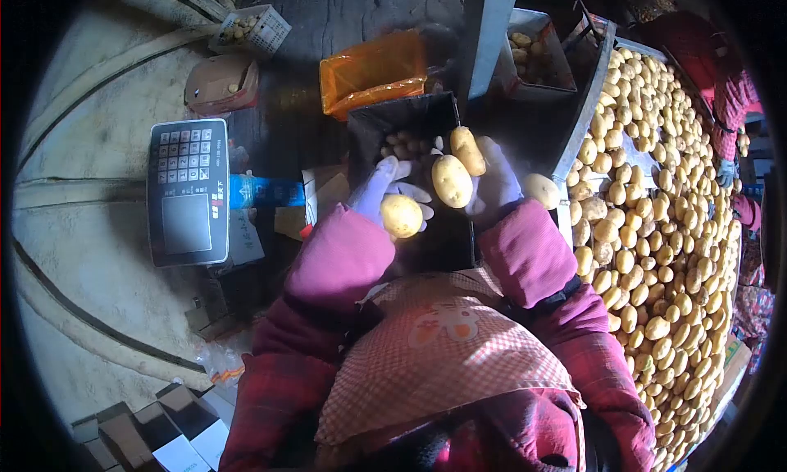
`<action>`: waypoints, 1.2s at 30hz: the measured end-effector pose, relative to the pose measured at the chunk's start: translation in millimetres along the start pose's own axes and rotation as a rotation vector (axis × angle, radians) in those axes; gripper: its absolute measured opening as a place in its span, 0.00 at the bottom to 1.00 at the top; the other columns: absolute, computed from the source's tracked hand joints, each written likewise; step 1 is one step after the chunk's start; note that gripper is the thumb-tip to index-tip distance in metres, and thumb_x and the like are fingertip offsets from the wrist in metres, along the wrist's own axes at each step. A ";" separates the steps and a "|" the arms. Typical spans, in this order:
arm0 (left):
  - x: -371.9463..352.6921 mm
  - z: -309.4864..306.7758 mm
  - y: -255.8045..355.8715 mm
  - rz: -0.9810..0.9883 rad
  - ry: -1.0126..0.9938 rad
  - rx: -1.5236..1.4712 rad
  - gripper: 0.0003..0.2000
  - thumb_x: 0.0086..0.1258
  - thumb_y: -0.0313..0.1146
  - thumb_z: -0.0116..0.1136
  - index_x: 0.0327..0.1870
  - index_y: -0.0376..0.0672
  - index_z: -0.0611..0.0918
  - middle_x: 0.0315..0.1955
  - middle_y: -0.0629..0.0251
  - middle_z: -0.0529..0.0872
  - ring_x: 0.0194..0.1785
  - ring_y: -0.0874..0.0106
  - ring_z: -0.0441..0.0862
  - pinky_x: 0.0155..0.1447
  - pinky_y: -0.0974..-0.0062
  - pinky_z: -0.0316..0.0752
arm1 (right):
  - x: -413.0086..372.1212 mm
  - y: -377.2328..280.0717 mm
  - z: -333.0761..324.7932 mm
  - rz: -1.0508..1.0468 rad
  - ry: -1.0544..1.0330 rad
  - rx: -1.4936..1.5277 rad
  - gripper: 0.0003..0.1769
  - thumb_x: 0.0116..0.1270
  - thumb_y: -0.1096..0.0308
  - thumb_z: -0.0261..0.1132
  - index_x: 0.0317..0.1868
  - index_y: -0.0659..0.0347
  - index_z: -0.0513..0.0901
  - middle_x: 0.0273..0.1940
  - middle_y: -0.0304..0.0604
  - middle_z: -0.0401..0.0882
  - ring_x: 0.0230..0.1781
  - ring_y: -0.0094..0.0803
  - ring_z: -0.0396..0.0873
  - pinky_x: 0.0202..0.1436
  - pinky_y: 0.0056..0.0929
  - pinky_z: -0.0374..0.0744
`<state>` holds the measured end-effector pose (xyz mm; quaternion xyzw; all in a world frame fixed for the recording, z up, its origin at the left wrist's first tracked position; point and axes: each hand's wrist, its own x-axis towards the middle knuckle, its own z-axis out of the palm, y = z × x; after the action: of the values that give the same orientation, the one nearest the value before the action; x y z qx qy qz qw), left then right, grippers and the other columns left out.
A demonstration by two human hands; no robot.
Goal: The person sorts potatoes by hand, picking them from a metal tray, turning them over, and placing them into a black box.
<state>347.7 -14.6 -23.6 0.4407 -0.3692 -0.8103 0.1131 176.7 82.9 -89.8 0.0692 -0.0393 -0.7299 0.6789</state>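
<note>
Both hands wear pale, whitish-lilac gloves. My left hand (pixel 379 185) is closed around a round yellow potato (pixel 402 216), its fingers curled along the far side. In my right hand (pixel 498 185) are two potatoes: a larger oval potato (pixel 452 182) in front and a longer, browner potato (pixel 467 150) just behind it. The hands are apart, above a black bin (pixel 361 132) with several small potatoes (pixel 403 144) inside. One more potato (pixel 541 191) sits beside my right wrist at the edge of the sorting table (pixel 584 115).
A wide bed of potatoes (pixel 656 267) covers the table at right, with a co-worker's sleeve (pixel 730 115) beyond. A scale display (pixel 188 193) stands left. Ahead are an orange-lined crate (pixel 373 70), a metal post (pixel 489 37) and a white crate of potatoes (pixel 537 62). Cardboard boxes (pixel 156 431) lie lower left.
</note>
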 end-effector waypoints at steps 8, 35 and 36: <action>35.9 -0.3 -44.9 0.010 -0.179 0.021 0.22 0.70 0.50 0.56 0.58 0.48 0.76 0.44 0.62 0.83 0.42 0.63 0.84 0.39 0.63 0.82 | 1.0 13.1 9.5 -0.160 0.056 -0.520 0.26 0.70 0.56 0.60 0.63 0.62 0.70 0.59 0.48 0.74 0.61 0.41 0.72 0.70 0.44 0.66; 71.0 -27.0 -8.8 -0.224 -0.474 -0.522 0.23 0.65 0.45 0.60 0.61 0.60 0.75 0.57 0.53 0.79 0.49 0.53 0.82 0.49 0.50 0.80 | -162.5 -42.2 18.9 -0.345 0.727 -3.013 0.40 0.57 0.63 0.67 0.69 0.62 0.64 0.67 0.56 0.65 0.67 0.55 0.64 0.69 0.48 0.63; 78.5 -20.8 -15.2 -0.293 -0.409 -0.467 0.21 0.65 0.45 0.59 0.60 0.58 0.75 0.55 0.52 0.80 0.47 0.52 0.83 0.48 0.50 0.80 | -164.2 -44.5 5.5 -0.427 0.759 -2.968 0.44 0.52 0.62 0.68 0.71 0.59 0.62 0.70 0.55 0.60 0.70 0.53 0.59 0.72 0.50 0.58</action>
<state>320.5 -54.2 -90.8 0.2798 -0.1213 -0.9522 0.0169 143.3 249.7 -83.3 -0.4652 0.8753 -0.1321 -0.0084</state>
